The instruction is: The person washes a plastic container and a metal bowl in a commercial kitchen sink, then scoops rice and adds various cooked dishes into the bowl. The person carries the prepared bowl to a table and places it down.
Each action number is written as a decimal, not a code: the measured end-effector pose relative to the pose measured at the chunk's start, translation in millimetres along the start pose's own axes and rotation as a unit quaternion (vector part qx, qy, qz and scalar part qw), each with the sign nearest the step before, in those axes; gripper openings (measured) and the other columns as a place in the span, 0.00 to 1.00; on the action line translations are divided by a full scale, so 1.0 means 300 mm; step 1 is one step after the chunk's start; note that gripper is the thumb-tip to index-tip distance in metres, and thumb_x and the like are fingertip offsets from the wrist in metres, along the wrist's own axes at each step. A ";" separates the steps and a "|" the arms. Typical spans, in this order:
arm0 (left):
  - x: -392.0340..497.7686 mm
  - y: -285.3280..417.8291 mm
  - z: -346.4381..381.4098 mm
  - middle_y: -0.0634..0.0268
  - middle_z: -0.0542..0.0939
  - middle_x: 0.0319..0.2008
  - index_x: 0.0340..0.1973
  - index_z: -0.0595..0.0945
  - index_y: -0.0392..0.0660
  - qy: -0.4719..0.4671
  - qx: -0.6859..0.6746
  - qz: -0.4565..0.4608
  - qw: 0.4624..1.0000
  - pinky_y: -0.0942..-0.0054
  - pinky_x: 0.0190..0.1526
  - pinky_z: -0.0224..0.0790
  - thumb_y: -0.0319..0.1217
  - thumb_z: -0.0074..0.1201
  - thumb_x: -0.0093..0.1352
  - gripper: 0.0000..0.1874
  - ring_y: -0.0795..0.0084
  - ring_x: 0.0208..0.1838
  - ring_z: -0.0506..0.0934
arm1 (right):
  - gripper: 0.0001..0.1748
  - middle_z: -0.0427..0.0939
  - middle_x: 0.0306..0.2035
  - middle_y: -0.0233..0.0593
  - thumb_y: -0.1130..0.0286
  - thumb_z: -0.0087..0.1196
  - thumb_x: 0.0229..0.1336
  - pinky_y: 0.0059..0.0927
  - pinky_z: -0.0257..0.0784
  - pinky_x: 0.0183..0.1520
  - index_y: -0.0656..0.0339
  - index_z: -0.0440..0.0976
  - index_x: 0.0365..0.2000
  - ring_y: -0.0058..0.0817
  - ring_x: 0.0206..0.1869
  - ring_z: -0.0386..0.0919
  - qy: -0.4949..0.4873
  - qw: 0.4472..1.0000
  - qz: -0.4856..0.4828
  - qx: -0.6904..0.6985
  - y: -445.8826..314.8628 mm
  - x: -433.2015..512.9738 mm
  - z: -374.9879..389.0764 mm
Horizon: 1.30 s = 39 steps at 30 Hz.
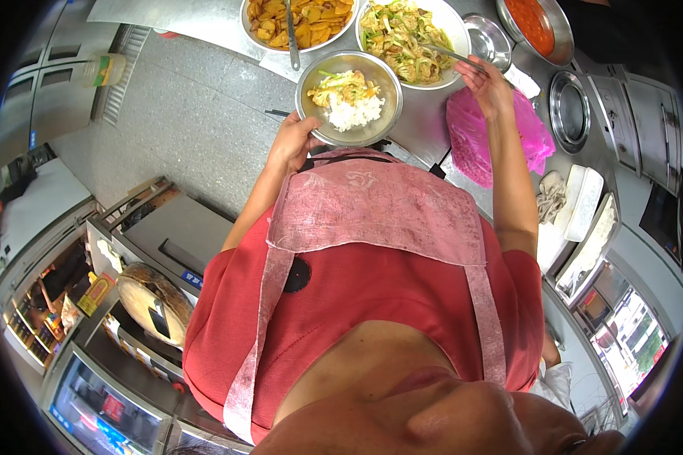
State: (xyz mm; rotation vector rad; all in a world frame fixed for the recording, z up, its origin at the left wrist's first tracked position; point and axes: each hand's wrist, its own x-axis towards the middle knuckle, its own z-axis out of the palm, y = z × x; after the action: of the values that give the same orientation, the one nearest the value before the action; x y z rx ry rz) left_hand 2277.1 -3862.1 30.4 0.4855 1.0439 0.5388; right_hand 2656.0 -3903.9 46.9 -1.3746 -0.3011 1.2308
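My left hand (pixel 291 139) grips the rim of a stainless steel bowl (pixel 391 114), thumb over the edge. White rice (pixel 353 112) lies in this bowl, with cauliflower and green stems (pixel 344 88) on top. Dark thin sticks (pixel 277 113), perhaps chopsticks, poke out by the same hand. With my right hand (pixel 492 91) I hold the handle of a metal spoon (pixel 452 54). Its head is sunk in a cauliflower stir-fry (pixel 401 40), which fills a large white bowl (pixel 461 34). The steel bowl is close to the white bowl, nearer my apron (pixel 375 205).
A bowl of sliced potatoes (pixel 319 25) holds another metal spoon (pixel 292 34). At right are a pan of red sauce (pixel 529 25), an empty metal bowl (pixel 488 45), a pink plastic bag (pixel 467 131), an oval metal dish (pixel 569 111) and a crumpled cloth (pixel 551 190).
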 end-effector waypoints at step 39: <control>0.100 0.058 0.114 0.59 0.79 0.35 0.45 0.70 0.36 -0.040 0.036 0.033 0.998 0.79 0.28 0.76 0.24 0.49 0.62 0.15 0.74 0.30 0.80 | 0.15 0.75 0.41 0.47 0.79 0.46 0.56 0.29 0.71 0.43 0.67 0.69 0.45 0.35 0.42 0.77 -0.215 0.765 -0.340 -0.502 -0.107 -0.516 0.273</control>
State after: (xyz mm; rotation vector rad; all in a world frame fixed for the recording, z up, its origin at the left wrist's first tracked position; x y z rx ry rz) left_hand 2316.5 -3834.0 35.2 0.6027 0.9762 0.5382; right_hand 2544.4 -3970.4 168.8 -1.5664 -1.8331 0.7010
